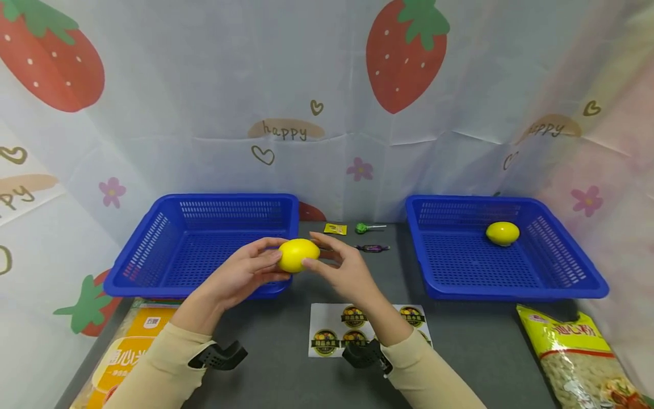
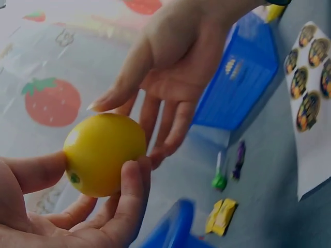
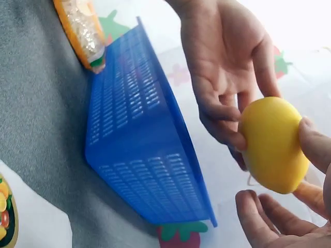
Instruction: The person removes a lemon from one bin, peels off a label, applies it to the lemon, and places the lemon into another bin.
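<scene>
A yellow lemon (image 1: 298,254) is held in the air between both hands, over the front right corner of the left blue basket (image 1: 148,255). My left hand (image 1: 255,267) grips it from the left with thumb and fingers (image 2: 132,188). From the right, my right hand (image 1: 337,264) pinches it lightly, thumb (image 3: 310,137) on one side and fingers behind. A second lemon (image 1: 503,233) lies in the right blue basket (image 1: 567,255) near its back.
A sheet of round stickers (image 1: 327,329) lies on the grey table under my right forearm. Between the baskets lie a yellow sachet (image 1: 335,229), a green lollipop (image 1: 363,228) and a purple candy (image 1: 372,248). Food packets lie front left (image 1: 128,352) and front right (image 1: 572,358).
</scene>
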`<state>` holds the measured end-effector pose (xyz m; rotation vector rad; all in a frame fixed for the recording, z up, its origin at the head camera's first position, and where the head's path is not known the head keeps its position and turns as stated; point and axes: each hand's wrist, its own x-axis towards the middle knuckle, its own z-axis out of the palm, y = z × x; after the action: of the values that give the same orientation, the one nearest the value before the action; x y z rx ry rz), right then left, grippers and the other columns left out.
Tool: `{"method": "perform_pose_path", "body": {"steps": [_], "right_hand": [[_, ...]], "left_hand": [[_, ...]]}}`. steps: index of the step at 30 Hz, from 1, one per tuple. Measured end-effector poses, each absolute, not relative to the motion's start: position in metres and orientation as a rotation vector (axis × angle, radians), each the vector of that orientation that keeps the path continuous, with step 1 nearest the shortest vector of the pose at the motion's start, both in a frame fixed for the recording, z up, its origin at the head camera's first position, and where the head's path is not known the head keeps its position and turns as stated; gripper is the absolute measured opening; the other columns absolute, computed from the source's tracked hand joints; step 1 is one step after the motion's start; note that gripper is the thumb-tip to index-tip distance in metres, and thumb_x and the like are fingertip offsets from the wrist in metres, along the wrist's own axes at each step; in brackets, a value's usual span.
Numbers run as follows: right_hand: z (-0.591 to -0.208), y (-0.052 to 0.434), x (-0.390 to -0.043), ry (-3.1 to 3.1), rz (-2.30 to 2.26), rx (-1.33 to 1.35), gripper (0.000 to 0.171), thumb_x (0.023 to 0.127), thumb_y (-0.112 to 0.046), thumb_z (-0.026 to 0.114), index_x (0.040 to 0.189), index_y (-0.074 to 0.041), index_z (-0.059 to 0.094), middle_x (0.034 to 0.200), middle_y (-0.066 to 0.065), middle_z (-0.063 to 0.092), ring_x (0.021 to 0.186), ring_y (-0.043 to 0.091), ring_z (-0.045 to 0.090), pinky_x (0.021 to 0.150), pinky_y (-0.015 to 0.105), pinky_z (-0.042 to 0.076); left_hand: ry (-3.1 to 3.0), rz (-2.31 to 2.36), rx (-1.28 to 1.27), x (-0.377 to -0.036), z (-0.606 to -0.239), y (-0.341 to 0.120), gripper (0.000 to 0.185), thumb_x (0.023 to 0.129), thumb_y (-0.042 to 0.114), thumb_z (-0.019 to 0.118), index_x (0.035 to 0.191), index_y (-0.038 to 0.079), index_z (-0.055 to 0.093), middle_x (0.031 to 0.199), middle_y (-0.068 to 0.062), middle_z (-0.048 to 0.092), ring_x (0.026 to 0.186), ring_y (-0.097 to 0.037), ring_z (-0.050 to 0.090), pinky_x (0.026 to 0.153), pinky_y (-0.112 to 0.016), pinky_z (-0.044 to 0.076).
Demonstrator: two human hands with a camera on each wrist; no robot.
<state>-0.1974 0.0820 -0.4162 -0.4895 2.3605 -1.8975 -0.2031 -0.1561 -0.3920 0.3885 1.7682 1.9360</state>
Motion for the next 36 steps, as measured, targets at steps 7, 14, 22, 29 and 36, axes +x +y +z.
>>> {"method": "perform_pose_path", "body": {"steps": [7,14,22,29,36], "right_hand": [[-0.419,0.103,-0.19,2.395,-1.963,-0.451,0.047,0.092,-0.035,0.075,0.136,-0.023,0.063,0.133,-0.005,0.064,0.119,0.019,0.064,0.094,0.035,0.057],[-0.423,0.122,-0.184,2.502,-1.984,-0.345,0.047,0.09,-0.034,0.078,0.131,-0.017,0.063,0.129,-0.002,0.065,0.115,0.019,0.063,0.095,0.038,0.055],[-0.435,0.145,-0.185,2.528,-1.884,-0.266,0.054,0.088,-0.038,0.079,0.136,-0.021,0.061,0.132,-0.001,0.063,0.118,0.024,0.063,0.095,0.043,0.056],[-0.447,0.161,-0.185,2.522,-1.842,-0.207,0.052,0.089,-0.039,0.078,0.135,-0.02,0.063,0.132,0.0,0.064,0.116,0.027,0.064,0.093,0.045,0.056],[-0.462,0.17,-0.19,2.556,-1.772,-0.117,0.06,0.087,-0.045,0.079,0.138,-0.018,0.062,0.135,0.0,0.063,0.119,0.028,0.061,0.091,0.046,0.056]], "left_hand": [[1.859,1.97,0.361,-0.192,-0.401,-0.117,0.051,0.109,0.024,0.048,0.151,0.0,0.034,0.15,-0.023,0.041,0.123,-0.028,0.061,0.102,-0.037,0.053],[2.178,1.968,0.321,-0.18,-0.413,-0.077,0.051,0.102,0.024,0.061,0.148,0.01,0.043,0.145,-0.016,0.046,0.109,-0.029,0.07,0.096,-0.041,0.057],[2.217,1.948,0.277,-0.185,-0.435,-0.056,0.05,0.103,0.021,0.06,0.15,0.013,0.047,0.136,-0.016,0.055,0.111,-0.034,0.068,0.1,-0.046,0.053],[2.291,1.86,0.301,-0.188,-0.447,-0.04,0.049,0.103,0.023,0.061,0.149,0.013,0.049,0.136,-0.014,0.057,0.113,-0.026,0.066,0.099,-0.044,0.054],[2.269,1.775,0.292,-0.201,-0.462,-0.031,0.049,0.103,0.026,0.06,0.149,0.013,0.049,0.14,-0.012,0.056,0.117,-0.026,0.065,0.099,-0.046,0.054]]}}
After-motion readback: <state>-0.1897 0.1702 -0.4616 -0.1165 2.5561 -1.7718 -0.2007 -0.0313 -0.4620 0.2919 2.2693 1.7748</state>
